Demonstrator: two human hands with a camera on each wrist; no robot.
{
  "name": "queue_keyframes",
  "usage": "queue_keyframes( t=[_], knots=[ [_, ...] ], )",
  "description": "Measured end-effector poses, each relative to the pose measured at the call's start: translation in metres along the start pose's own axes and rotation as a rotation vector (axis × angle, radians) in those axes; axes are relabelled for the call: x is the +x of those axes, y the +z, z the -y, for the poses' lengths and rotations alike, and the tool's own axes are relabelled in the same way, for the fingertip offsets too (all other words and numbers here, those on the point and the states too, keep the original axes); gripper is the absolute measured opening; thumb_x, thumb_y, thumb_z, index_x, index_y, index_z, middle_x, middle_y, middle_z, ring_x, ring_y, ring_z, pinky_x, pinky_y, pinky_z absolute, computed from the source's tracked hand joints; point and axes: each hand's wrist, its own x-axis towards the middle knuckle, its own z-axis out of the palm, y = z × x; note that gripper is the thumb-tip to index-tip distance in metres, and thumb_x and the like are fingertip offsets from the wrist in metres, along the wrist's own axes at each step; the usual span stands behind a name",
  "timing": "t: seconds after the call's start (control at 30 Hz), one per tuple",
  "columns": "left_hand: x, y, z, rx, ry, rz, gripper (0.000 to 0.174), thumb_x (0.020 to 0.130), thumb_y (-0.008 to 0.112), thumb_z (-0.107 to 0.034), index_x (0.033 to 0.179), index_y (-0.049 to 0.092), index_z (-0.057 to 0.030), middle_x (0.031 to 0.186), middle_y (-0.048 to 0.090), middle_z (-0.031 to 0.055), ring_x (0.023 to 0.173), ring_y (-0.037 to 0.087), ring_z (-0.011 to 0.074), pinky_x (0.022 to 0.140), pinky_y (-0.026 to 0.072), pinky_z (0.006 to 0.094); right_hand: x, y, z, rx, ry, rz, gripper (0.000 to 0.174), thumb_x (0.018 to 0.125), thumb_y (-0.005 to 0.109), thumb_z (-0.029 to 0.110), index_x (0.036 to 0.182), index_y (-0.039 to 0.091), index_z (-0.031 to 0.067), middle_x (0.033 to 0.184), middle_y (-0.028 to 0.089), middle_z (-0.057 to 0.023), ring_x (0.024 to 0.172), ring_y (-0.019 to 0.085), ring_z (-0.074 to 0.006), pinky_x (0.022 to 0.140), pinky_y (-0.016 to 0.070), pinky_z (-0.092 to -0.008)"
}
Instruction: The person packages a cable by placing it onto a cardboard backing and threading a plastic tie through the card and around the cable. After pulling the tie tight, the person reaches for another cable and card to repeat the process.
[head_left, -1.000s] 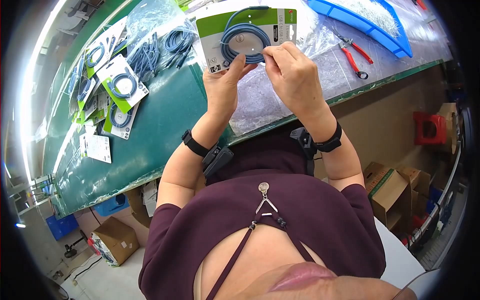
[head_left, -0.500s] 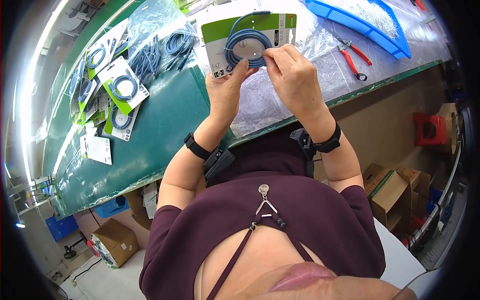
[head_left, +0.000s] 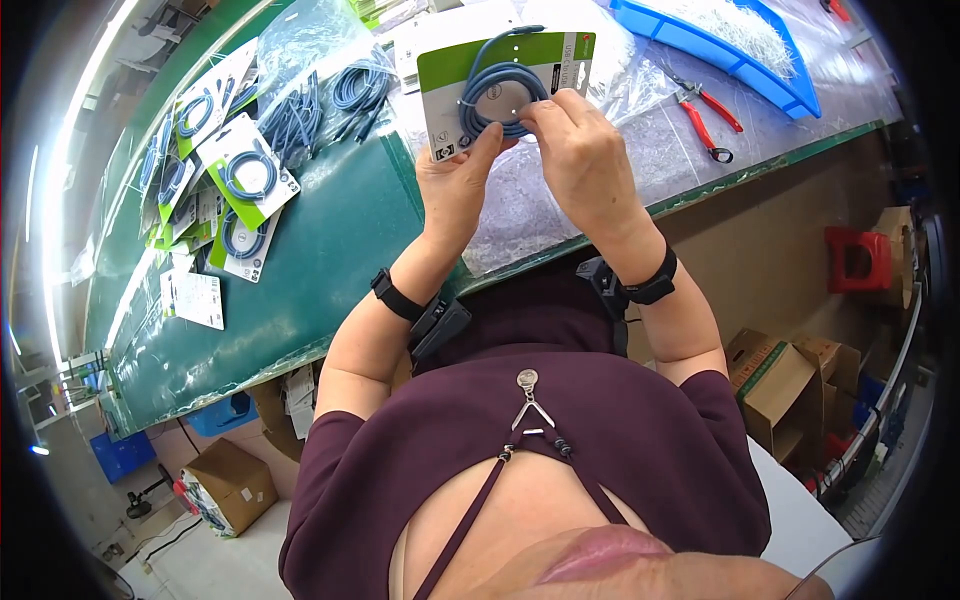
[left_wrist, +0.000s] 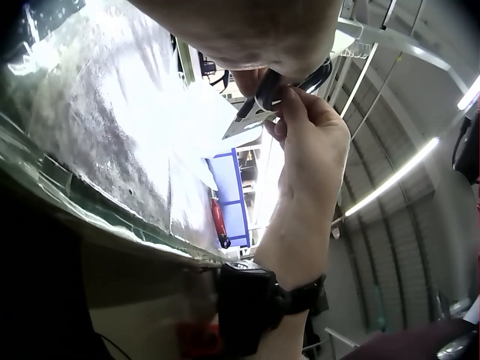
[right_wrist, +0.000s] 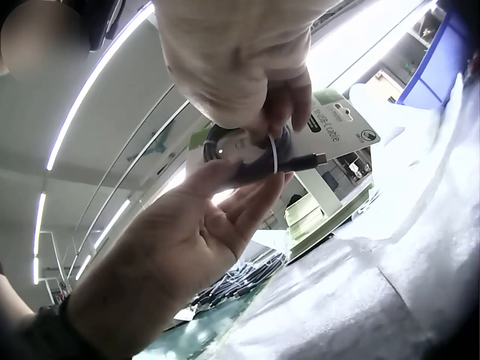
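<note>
A green and white card [head_left: 442, 100] with a coiled blue cable [head_left: 468, 100] on its front is held up over the table. My left hand [head_left: 452, 190] grips its lower edge, thumb on the coil and fingers behind. At the coil's right side, the thumb and fingertips of my right hand [head_left: 585, 150] pinch together; what they pinch is partly hidden. In the right wrist view a white tie [right_wrist: 274, 154] wraps the cable close to my right fingers, and a dark connector [right_wrist: 304, 162] sticks out below the coil.
Several carded cables [head_left: 248, 175] lie piled on the green table [head_left: 330, 240] at left, beside loose coiled cables [head_left: 357, 85] and a plastic bag. Red-handled pliers [head_left: 708, 125] and a blue tray [head_left: 735, 62] of clear strips stand at right.
The card with its cable has shifted slightly right and down, along with my left hand. My right hand stays at the coil's right side, its wrist moved a little left.
</note>
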Motion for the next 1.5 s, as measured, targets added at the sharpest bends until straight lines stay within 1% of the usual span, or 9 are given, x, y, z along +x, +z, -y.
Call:
queue_keyframes(
  t=[0.27,0.33,0.5,0.57,0.73,0.83,1.13,1.37,1.5],
  knots=[
    [0.006,-0.009,-0.008,-0.143,-0.144,-0.024,0.013,0.089,0.059,-0.005,0.099,0.062,0.0036,0.093,0.066,0.01,0.085,0.066,0.019,0.079,0.0576,0.0327,0.005,0.001,-0.011,0.184,-0.044,-0.085,0.008,0.084,0.062,0.007,0.087,0.058,0.0011,0.076,0.056,-0.0084,0.07,0.06,-0.0263,0.063,0.05,-0.0334],
    [0.005,-0.012,-0.024,-0.221,-0.205,-0.004,0.014,0.09,0.059,-0.007,0.098,0.062,0.0038,0.093,0.066,0.0113,0.085,0.066,0.0212,0.081,0.057,0.0344,-0.004,-0.015,-0.037,0.415,0.521,-0.196,0.015,0.085,0.064,0.01,0.096,0.059,0.0018,0.086,0.061,-0.0043,0.075,0.061,-0.0188,0.065,0.0499,-0.0291],
    [-0.012,-0.001,-0.055,-0.308,-0.366,0.049,0.016,0.091,0.058,-0.009,0.098,0.061,0.0043,0.095,0.065,0.0132,0.088,0.067,0.0244,0.085,0.0557,0.0379,-0.022,0.012,-0.059,0.878,0.511,0.062,0.032,0.084,0.063,0.004,0.116,0.055,0.0032,0.105,0.063,-0.0069,0.088,0.061,-0.016,0.076,0.0496,-0.0293],
    [-0.015,-0.001,-0.053,-0.296,-0.386,0.056,0.016,0.091,0.058,-0.009,0.099,0.06,0.0046,0.096,0.065,0.0133,0.089,0.066,0.0246,0.085,0.0558,0.0382,-0.018,0.024,-0.035,0.563,-0.001,-0.142,0.042,0.081,0.066,0.001,0.121,0.054,0.003,0.114,0.061,-0.0092,0.1,0.059,-0.0188,0.085,0.0478,-0.0302],
    [-0.019,-0.005,-0.051,-0.259,-0.417,0.067,0.019,0.091,0.057,-0.01,0.102,0.059,0.006,0.099,0.065,0.0145,0.092,0.066,0.0258,0.086,0.0554,0.0395,-0.022,0.035,-0.031,0.813,0.142,-0.034,0.041,0.078,0.065,-0.003,0.118,0.056,0.0022,0.114,0.06,-0.0124,0.105,0.057,-0.0211,0.087,0.047,-0.0306],
    [-0.023,-0.002,-0.049,-0.264,-0.405,0.059,0.02,0.091,0.057,-0.01,0.103,0.058,0.0067,0.1,0.064,0.0157,0.093,0.065,0.0268,0.087,0.0551,0.0401,-0.029,0.042,-0.026,0.347,-0.08,-0.205,0.036,0.078,0.06,-0.008,0.113,0.058,0.0008,0.105,0.062,-0.0116,0.095,0.061,-0.0214,0.079,0.0506,-0.0299],
    [-0.018,0.003,-0.055,-0.288,-0.354,0.08,0.029,0.093,0.056,-0.015,0.109,0.053,0.0087,0.104,0.063,0.0181,0.099,0.063,0.0313,0.09,0.0534,0.0423,-0.04,0.045,-0.019,0.842,0.442,-0.093,0.018,0.078,0.046,-0.012,0.091,0.056,-0.004,0.067,0.059,-0.0143,0.053,0.061,-0.021,0.05,0.0499,-0.0307],
    [-0.019,0.002,-0.043,-0.34,-0.469,0.103,0.039,0.094,0.054,-0.026,0.116,0.049,0.0055,0.112,0.06,0.0181,0.105,0.061,0.0313,0.092,0.0524,0.0417,-0.052,0.057,-0.04,0.211,0.081,-0.29,0.031,0.074,0.051,-0.009,0.105,0.054,-0.0033,0.092,0.059,-0.0199,0.084,0.06,-0.0326,0.074,0.0486,-0.0411],
    [-0.018,-0.004,-0.036,-0.486,-0.529,0.164,0.042,0.095,0.051,-0.031,0.12,0.047,0.0029,0.116,0.059,0.0172,0.109,0.059,0.0301,0.094,0.0508,0.0416,-0.057,0.067,-0.052,0.385,0.077,-0.216,0.029,0.081,0.058,-0.003,0.11,0.055,-0.0027,0.106,0.059,-0.0141,0.096,0.057,-0.0278,0.086,0.0454,-0.0368]
  ],
)
